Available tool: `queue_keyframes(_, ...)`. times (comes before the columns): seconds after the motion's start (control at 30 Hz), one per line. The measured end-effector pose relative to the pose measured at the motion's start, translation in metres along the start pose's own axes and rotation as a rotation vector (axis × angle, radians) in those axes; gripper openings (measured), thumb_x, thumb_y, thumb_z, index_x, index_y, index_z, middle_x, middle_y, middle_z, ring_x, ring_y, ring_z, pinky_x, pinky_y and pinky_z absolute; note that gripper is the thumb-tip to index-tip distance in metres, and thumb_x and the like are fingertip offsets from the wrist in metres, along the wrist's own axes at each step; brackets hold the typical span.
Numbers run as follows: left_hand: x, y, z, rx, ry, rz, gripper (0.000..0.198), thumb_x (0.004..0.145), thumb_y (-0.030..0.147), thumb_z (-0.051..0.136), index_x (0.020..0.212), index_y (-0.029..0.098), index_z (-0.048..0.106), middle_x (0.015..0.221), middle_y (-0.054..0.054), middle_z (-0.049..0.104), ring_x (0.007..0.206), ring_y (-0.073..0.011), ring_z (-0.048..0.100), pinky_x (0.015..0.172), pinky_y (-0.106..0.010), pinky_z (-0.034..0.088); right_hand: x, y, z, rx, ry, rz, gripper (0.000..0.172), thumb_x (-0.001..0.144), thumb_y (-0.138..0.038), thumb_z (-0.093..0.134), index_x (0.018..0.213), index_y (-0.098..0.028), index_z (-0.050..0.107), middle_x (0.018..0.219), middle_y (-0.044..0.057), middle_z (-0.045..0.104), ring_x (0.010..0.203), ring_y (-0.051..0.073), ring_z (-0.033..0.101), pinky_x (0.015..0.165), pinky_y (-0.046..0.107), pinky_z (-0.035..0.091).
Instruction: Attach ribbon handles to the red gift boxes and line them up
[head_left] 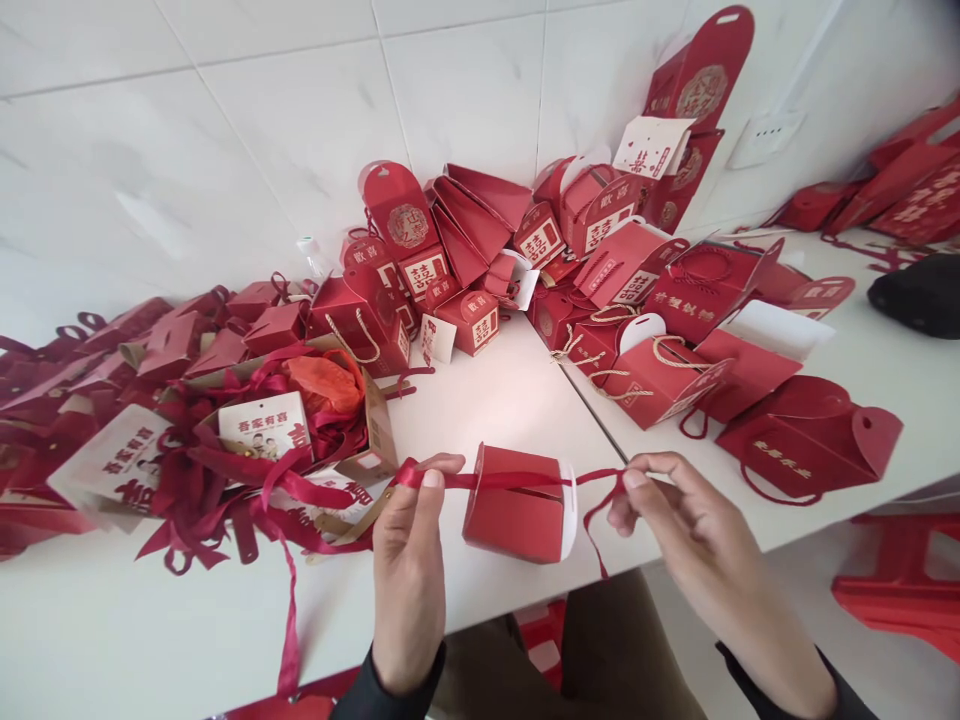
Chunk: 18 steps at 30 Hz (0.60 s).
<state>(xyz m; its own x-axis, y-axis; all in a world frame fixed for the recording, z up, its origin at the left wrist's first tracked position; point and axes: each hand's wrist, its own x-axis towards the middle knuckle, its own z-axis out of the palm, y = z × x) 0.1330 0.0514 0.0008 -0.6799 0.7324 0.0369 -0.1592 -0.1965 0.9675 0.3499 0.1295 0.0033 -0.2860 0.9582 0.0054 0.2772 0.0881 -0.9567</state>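
1. The left hand (409, 570), lower middle of the frame, is closed in a pinch: thumb and forefinger grip one end of a red ribbon (495, 481).
2. The right hand (679, 525), lower right of centre, pinches the other end the same way, and a loose tail hangs below its fingers.
3. The ribbon runs taut between the two hands, across the top of a small red box (514, 515).
4. The box sits between the hands in the lower middle, at the near edge of the white table (487, 400), with a white flap showing on its right side.
5. In the left of the frame, an open carton (379, 430) holds an orange bag (326, 383), a printed card (262, 425) and a tangle of loose ribbons (202, 490) that spills onto the table.
6. A pile (570, 260) of red gift boxes and bags leans against the tiled wall in the upper middle and spreads to the right.
7. At the right edge, a black thing (919, 295) lies on the table; I cannot tell what it is.
8. A white socket (765, 135) is on the wall, upper right.
9. A red stool (900, 585) stands on the floor, lower right.
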Motion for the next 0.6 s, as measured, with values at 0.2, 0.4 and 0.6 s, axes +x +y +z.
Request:
queue_keyframes(0.2, 0.002, 0.001, 0.009, 0.436, -0.246, 0.172, 0.035, 0.103, 0.045, 0.054, 0.098, 0.019, 0.078, 0.09, -0.006, 0.077, 0.083, -0.0161, 0.069, 0.075, -0.025, 0.055, -0.001, -0.007, 0.012, 0.134, 0.06, -0.058, 0.038, 0.105, -0.066, 0.05, 0.106, -0.027, 0.052, 0.096, 0.006, 0.072, 0.084, 0.027, 0.071, 0.076, 0.038, 0.06)
queue_keyframes(0.4, -0.005, -0.006, 0.012, 0.657, -0.279, 0.28, 0.031, 0.104, 0.038, 0.051, 0.098, 0.019, 0.075, 0.097, -0.007, 0.078, 0.082, -0.0162, 0.069, 0.072, -0.026, 0.054, 0.0, -0.009, 0.024, 0.151, 0.047, -0.057, 0.037, 0.108, -0.066, 0.045, 0.108, -0.029, 0.049, 0.094, 0.004, 0.071, 0.09, 0.026, 0.071, 0.087, 0.043, 0.061)
queue_keyframes(0.6, -0.002, 0.007, 0.025, 0.639, -0.504, 0.325, 0.03, 0.105, 0.031, 0.047, 0.09, 0.02, 0.071, 0.094, -0.006, 0.077, 0.087, -0.0172, 0.071, 0.08, -0.028, 0.053, 0.002, -0.014, 0.022, 0.229, 0.145, -0.13, 0.031, 0.11, -0.059, 0.047, 0.107, -0.029, 0.051, 0.097, 0.003, 0.066, 0.094, 0.023, 0.068, 0.077, 0.033, 0.063)
